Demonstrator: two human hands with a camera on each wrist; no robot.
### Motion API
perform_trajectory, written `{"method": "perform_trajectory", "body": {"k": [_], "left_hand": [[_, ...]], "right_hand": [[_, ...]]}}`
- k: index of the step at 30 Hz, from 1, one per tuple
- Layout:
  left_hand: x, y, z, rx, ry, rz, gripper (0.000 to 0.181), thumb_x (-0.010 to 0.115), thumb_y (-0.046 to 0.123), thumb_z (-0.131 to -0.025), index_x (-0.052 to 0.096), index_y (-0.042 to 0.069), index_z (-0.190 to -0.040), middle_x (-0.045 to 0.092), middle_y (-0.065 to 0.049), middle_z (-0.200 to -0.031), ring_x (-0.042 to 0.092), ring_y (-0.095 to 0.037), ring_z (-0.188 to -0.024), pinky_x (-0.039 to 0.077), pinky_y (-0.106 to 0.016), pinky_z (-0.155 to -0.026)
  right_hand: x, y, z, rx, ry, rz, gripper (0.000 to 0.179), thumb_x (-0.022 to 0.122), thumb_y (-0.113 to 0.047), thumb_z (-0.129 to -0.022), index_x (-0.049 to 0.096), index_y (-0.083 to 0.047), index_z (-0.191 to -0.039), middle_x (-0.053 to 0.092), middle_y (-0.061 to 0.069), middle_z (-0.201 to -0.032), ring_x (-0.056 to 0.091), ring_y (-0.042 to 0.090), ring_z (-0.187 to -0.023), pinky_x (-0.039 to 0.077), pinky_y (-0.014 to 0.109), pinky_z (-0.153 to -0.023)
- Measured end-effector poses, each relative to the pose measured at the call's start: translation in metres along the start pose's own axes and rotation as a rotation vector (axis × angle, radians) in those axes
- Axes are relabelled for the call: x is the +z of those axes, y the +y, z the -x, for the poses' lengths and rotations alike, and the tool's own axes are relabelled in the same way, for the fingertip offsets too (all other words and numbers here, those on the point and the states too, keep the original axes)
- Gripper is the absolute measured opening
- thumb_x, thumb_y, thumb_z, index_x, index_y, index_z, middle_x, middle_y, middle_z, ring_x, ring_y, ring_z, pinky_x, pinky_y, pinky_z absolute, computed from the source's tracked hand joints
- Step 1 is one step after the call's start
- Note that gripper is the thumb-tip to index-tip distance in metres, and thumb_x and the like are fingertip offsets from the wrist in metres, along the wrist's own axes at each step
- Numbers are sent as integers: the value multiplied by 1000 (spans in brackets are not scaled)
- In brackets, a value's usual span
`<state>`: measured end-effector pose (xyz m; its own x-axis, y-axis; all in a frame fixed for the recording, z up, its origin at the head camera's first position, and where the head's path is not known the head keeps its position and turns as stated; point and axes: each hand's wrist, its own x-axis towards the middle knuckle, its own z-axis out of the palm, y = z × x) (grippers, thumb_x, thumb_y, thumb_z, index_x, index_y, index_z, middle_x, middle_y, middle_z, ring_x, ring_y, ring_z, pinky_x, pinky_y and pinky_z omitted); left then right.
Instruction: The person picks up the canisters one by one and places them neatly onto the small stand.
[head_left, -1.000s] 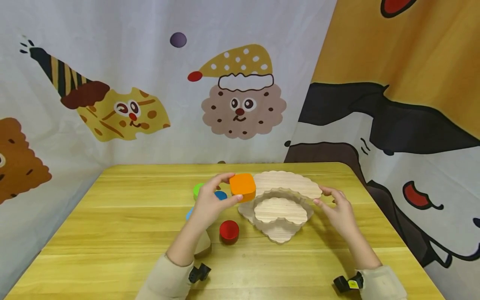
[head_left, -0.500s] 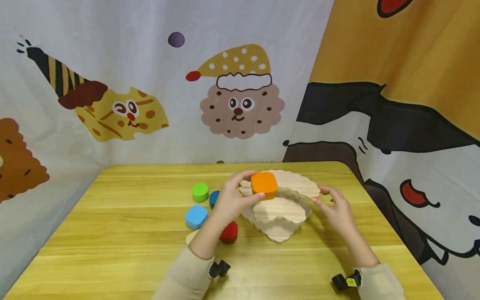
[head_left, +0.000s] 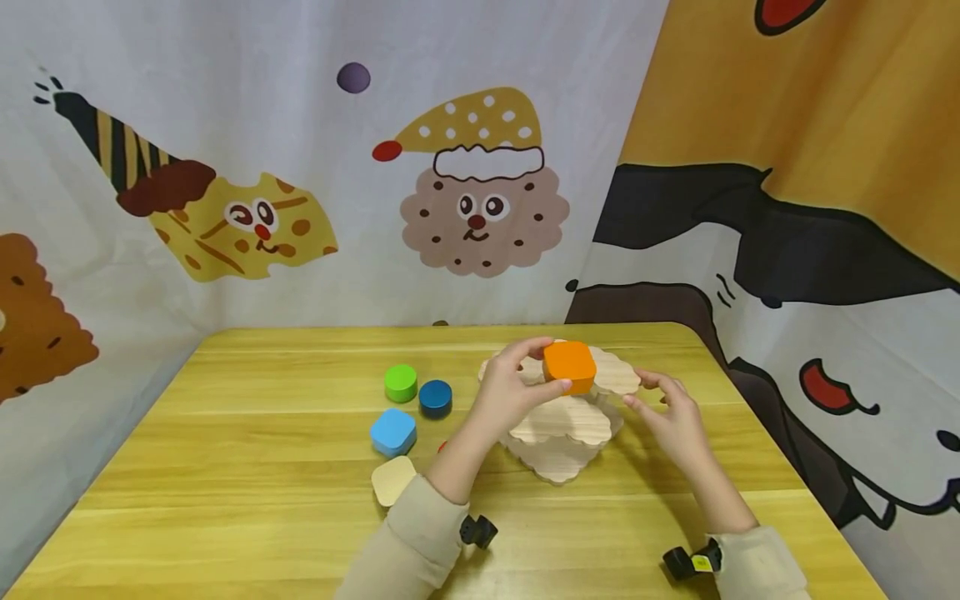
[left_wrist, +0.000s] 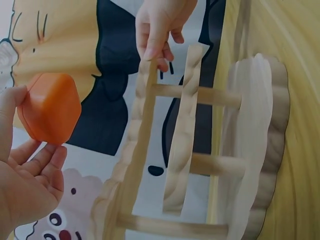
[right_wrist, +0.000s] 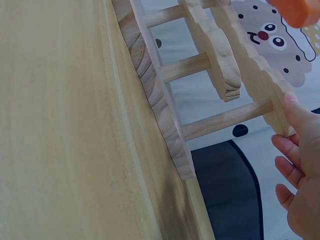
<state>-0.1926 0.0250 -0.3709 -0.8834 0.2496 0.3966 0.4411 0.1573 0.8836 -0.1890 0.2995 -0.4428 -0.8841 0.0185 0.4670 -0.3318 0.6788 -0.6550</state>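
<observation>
An orange rounded-square block (head_left: pixel 570 367) is pinched between the thumb and fingers of my left hand (head_left: pixel 510 392). It is held over the raised back tier (head_left: pixel 618 372) of a scalloped wooden stand, with a gap below it in the right wrist view. My right hand (head_left: pixel 675 417) pinches the right end of that tier between thumb and fingers. A lower, shorter tier (head_left: pixel 558 422) stands in front, above the wooden base (head_left: pixel 558 465). Round posts (left_wrist: pixel 217 165) join the tiers to the base in the left wrist view.
Left of the stand lie a green round block (head_left: pixel 401 383), a dark blue round block (head_left: pixel 436 399), a light blue block (head_left: pixel 393 432) and a cream block (head_left: pixel 392 480). My left forearm hides most of a red block (head_left: pixel 442 447). A printed curtain (head_left: pixel 285 125) hangs behind the table (head_left: pixel 225 517).
My left hand has carried the orange block rightward, from the back tier's left end to over its middle. The red block has become mostly covered. My right hand keeps its grip on the tier.
</observation>
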Motion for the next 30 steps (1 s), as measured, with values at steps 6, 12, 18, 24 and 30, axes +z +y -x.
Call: {"method": "perform_trajectory", "body": {"k": [6,12,18,24,30], "left_hand": [[12,-2,-10,11,-5,5,56,81,24,-77,60,10,-127,60,4,-108,54,-17,-103,46,-45,-85],[22,-2,-22,23,-6,-30,57,81,24,-78,60,10,-128,61,5,-107,54,-12,-101,43,-43,-87],[34,-3,-32,15,-22,-49,57,81,25,-79,59,10,-129,62,5,-108,55,-17,-103,46,-46,-88],[47,-8,-38,-2,-36,-65,57,79,28,-80,58,13,-131,61,8,-109,54,-8,-101,46,-34,-86],[58,-13,-42,-6,-44,-45,59,80,28,-79,58,11,-131,60,6,-109,54,-10,-101,47,-30,-84]], "right_hand": [[-1,-1,0,1,6,-8,42,72,-16,-87,60,0,-123,58,12,-107,45,18,-99,33,35,-82],[-2,-3,0,1,6,-7,42,74,-16,-86,60,0,-123,59,14,-105,46,19,-99,34,38,-81],[-2,-3,0,0,3,-17,42,74,-15,-85,60,1,-122,59,14,-105,47,21,-98,34,40,-80],[-1,-2,0,-10,10,-6,42,75,-13,-84,60,2,-121,59,17,-103,47,23,-97,34,40,-79],[-1,0,0,-18,15,-15,42,75,-12,-83,60,3,-120,59,19,-103,47,22,-97,34,40,-80]]}}
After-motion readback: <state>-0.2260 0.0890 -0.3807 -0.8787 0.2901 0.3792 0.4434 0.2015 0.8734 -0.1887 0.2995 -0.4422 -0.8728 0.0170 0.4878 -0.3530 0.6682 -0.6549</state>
